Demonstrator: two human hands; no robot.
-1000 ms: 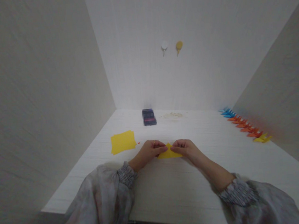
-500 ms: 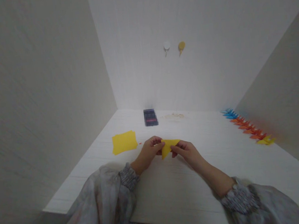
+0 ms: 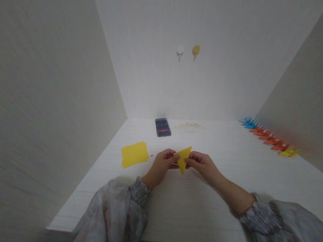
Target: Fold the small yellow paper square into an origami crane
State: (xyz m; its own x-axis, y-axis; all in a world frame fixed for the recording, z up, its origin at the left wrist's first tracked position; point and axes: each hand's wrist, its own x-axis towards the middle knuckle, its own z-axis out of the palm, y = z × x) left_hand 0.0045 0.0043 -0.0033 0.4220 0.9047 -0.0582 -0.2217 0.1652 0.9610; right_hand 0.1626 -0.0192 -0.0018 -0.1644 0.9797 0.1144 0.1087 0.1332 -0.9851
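Note:
A yellow piece of paper point(image 3: 184, 158), folded to a triangle with one point downward, is held between both hands over the table. My left hand point(image 3: 163, 164) pinches its left corner between thumb and fingers. On its right side, my right hand point(image 3: 203, 163) presses the thumb to the paper, with the other fingers curled behind. To the left lies a stack of yellow paper sheets point(image 3: 134, 154), apart from the hands. The back of the folded piece is hidden.
A row of folded paper figures point(image 3: 268, 137), blue, orange and yellow, stands along the right wall. A blurred dark rectangular object point(image 3: 162, 127) lies at the back of the white table point(image 3: 188, 210). Two hooks, one white point(image 3: 180, 50) and one yellow point(image 3: 196, 50), are on the back wall.
The folded yellow paper has turned in the fingers; its lower point has swung a little to the right. Both hands stay in nearly the same place.

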